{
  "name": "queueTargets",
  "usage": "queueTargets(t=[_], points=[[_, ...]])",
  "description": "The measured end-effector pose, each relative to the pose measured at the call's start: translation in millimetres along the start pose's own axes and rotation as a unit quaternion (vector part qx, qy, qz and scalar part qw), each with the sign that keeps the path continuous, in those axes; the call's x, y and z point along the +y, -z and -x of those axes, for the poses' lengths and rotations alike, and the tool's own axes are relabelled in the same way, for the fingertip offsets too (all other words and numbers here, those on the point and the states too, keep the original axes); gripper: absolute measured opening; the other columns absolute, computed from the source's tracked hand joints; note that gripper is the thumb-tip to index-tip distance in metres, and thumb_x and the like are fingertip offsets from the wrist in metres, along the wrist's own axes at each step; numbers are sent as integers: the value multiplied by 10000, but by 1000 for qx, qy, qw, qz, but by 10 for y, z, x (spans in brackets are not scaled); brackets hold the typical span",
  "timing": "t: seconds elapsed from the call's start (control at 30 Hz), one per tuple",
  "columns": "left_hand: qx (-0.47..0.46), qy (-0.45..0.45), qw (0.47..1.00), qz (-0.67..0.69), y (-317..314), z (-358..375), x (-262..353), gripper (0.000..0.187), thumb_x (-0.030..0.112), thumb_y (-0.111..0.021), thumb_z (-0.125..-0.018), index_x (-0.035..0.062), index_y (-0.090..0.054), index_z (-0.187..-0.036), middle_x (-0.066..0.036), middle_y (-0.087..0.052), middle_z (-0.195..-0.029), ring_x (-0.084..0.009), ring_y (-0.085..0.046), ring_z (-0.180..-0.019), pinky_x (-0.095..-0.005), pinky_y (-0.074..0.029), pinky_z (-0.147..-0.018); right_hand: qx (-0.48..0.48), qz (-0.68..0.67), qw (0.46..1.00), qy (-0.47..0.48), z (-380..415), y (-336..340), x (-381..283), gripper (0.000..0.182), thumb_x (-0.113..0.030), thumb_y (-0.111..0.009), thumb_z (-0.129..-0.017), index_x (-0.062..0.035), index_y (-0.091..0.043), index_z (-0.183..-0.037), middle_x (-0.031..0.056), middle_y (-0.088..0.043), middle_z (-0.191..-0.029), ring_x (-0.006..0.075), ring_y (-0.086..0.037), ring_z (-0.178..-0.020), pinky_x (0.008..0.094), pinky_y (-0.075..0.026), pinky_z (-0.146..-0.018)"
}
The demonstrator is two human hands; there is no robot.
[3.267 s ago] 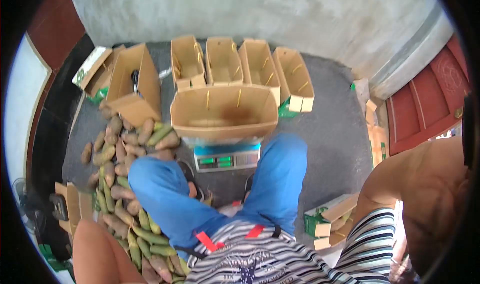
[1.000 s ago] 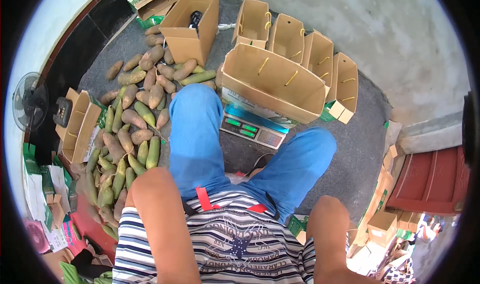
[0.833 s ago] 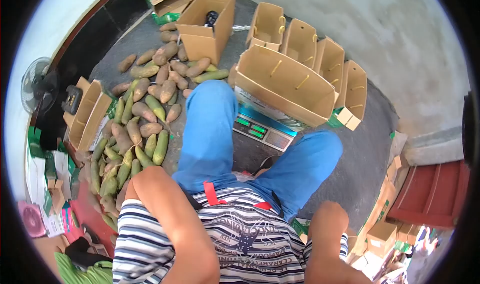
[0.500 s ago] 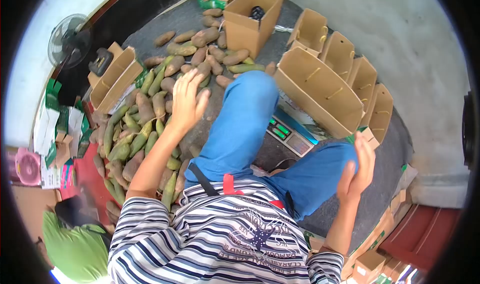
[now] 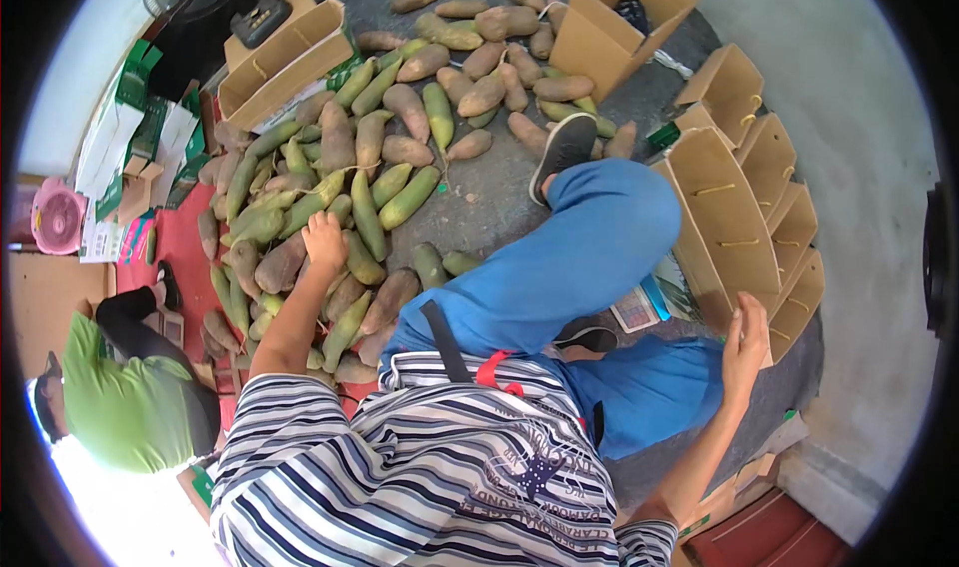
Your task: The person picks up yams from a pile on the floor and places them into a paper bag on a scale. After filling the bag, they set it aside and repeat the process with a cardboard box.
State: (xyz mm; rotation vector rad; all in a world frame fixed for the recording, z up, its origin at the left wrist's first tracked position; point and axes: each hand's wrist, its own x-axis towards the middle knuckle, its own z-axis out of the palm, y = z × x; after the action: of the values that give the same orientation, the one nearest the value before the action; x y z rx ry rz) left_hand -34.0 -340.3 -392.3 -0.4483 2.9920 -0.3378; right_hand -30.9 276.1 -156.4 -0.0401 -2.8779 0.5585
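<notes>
My left hand (image 5: 325, 240) is over the pile at the left, fingers bent and slightly apart, close to a green radish (image 5: 313, 205). Whether the fingertips touch it is hard to make out. Around it lie many long root vegetables that look like radishes, some green, others coated brown. At the right, my right hand (image 5: 745, 342) is open, its fingers stretched upward beside the near edge of a tall cardboard carton (image 5: 734, 202). I see nothing held in it.
Several open cartons with yellow cord handles (image 5: 796, 222) line the right. Between my legs, a scale (image 5: 636, 310) is partly hidden. Another carton (image 5: 609, 27) stands at the back, and one (image 5: 285, 62) at the left. A person in green (image 5: 135, 397) sits at lower left.
My left hand has come down toward the pile, and its stretched fingers are now bent. My right hand remains near the cartons. My view and legs have shifted, covering more of the scale.
</notes>
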Motion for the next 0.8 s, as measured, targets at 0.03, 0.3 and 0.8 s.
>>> queueTargets(t=[0.03, 0.3, 0.8], points=[[-13, 19, 1000, 9, -12, 23, -91, 427, 219, -667, -711, 54, -488, -1061, -126, -485, -1122, -303, -436, -1115, -439, -368, -907, 5, 1, 1000, 17, -56, -34, 35, 221, -77, -463, -910, 12, -563, -1086, 175, -573, -1091, 317, -554, -1034, 362, -426, -897], [-83, 137, 987, 30, -49, 184, -635, 495, 291, -669, -696, 61, -488, -1094, -141, -491, -1138, -314, -450, -1118, -449, -365, -911, -38, 32, 999, 20, -338, -156, 111, 215, -94, -469, -904, 19, -567, -1058, 185, -574, -1071, 341, -559, -998, 374, -432, -865], [-225, 90, 964, -110, 23, 453, -1211, 1027, 337, -799, -565, 55, -241, -1379, -158, -472, -1177, -322, -496, -1087, -417, -465, -871, -171, 75, 982, -5, -590, -395, 138, 290, -211, -549, -862, -23, -568, -1083, 183, -613, -1002, 350, -590, -931, 402, -459, -794]])
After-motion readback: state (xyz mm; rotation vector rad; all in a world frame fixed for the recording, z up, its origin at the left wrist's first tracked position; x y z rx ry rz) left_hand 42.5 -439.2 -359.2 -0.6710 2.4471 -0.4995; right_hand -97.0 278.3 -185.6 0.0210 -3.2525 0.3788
